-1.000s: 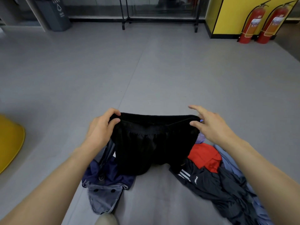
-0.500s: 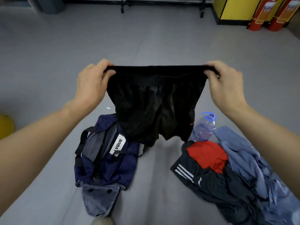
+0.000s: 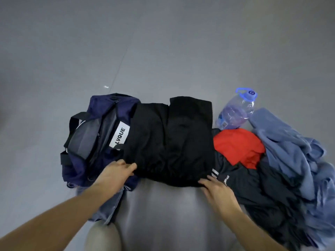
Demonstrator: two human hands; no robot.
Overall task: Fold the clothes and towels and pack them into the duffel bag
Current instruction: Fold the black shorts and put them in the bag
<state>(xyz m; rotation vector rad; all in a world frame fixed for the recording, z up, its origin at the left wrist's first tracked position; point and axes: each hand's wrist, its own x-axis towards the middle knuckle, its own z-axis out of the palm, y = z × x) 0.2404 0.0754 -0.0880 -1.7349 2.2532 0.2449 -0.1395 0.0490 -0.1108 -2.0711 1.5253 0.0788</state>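
Nearest the camera, at lower centre, both hands rest flat on the near edge of the black shorts [image 3: 172,142]. The left hand [image 3: 116,172] lies on the left corner and the right hand [image 3: 216,190] on the right corner, fingers extended and pressing rather than pinching anything that shows.

The shorts lie spread on the floor [image 3: 163,42] at the middle of the frame. Their left side overlaps the navy duffel bag [image 3: 94,134] and their right edge covers part of a dark striped jacket [image 3: 253,187]. They look thin, light and limp — likely a slick fabric that slides and creases, so a fold would hold best if taken at the thicker waistband corners and smoothed down.

The black cloth swallows its own seams, so which end is the waistband is hard to say. The bag's mouth seems open, though dark folds obscure it. Further right, a red garment [image 3: 237,145] and blue cloth [image 3: 290,145] are heaped together and cut off at the frame edge — their kind is unclear. A water bottle [image 3: 235,111] lies beyond.
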